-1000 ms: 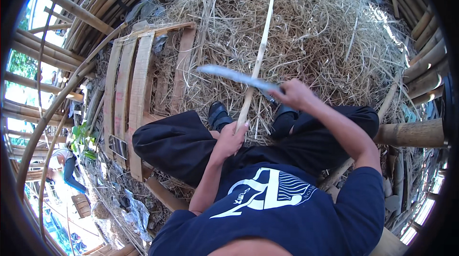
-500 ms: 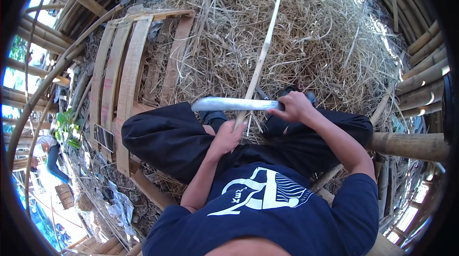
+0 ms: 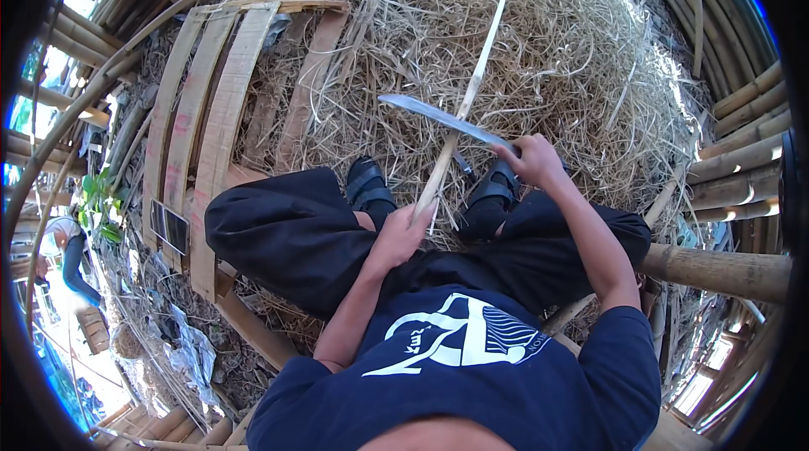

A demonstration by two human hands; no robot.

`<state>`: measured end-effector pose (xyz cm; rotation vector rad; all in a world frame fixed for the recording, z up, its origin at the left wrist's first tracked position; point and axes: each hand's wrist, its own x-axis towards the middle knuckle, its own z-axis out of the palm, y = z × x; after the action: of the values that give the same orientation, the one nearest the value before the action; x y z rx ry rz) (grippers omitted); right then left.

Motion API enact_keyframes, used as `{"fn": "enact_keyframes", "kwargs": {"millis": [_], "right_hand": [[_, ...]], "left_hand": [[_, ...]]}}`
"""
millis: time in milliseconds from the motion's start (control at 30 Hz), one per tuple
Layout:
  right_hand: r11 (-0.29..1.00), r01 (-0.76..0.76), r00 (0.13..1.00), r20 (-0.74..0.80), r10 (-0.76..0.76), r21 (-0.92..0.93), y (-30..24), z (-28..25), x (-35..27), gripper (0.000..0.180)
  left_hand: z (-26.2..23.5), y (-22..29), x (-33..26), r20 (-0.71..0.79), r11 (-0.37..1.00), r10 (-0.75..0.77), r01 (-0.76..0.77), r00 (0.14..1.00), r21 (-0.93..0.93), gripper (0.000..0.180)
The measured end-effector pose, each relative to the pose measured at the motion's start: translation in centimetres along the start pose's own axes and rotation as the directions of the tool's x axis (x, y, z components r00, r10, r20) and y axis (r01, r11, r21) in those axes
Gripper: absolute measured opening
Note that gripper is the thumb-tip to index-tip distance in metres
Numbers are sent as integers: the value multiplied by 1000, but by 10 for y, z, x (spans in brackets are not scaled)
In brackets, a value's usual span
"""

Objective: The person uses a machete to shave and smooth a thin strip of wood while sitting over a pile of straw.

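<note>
Between my knees, my left hand (image 3: 402, 236) is closed around the near end of a long pale bamboo strip (image 3: 474, 85). From there the strip runs forward over the shavings and out past the top edge. My right hand (image 3: 536, 159) grips a machete (image 3: 438, 118), its handle mostly hidden in the fingers. The blade points left and slightly forward, lying across the strip well ahead of my left hand. Whether its edge touches the strip I cannot tell. My sandalled feet (image 3: 368, 186) are on either side of the strip.
A heap of curly shavings (image 3: 556, 55) spreads ahead of me. At left lies a slatted wooden pallet (image 3: 211, 106) with a dark phone-like slab (image 3: 170, 227) on it. A thick bamboo pole (image 3: 716, 272) is at my right. Beyond the bamboo railing, another person (image 3: 74, 261) is at far left.
My right hand has moved forward with the machete, carrying the blade farther along the strip and tilting its tip forward. My left hand keeps its hold near the same place.
</note>
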<state>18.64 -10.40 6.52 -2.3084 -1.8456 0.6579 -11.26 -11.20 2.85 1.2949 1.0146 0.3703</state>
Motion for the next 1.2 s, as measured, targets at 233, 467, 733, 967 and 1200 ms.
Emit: {"fn": "enact_keyframes", "kwargs": {"millis": [233, 467, 733, 967, 1200], "right_hand": [[952, 292, 948, 159, -276, -88, -25, 30, -28, 67], [999, 29, 998, -55, -28, 20, -14, 16, 0, 67], [995, 62, 992, -105, -71, -84, 17, 16, 17, 69], [915, 372, 926, 137, -353, -155, -6, 40, -14, 65], [995, -60, 998, -7, 60, 84, -4, 6, 16, 64]], "left_hand": [[-3, 1, 2, 87, 976, -210, 215, 974, -45, 47], [1, 12, 8, 158, 955, -166, 199, 973, -222, 37], [2, 8, 6, 91, 982, -168, 174, 982, -70, 46], [3, 2, 6, 97, 981, -162, 170, 982, -90, 47], [2, 2, 14, 124, 971, -162, 181, 979, -155, 41]]}}
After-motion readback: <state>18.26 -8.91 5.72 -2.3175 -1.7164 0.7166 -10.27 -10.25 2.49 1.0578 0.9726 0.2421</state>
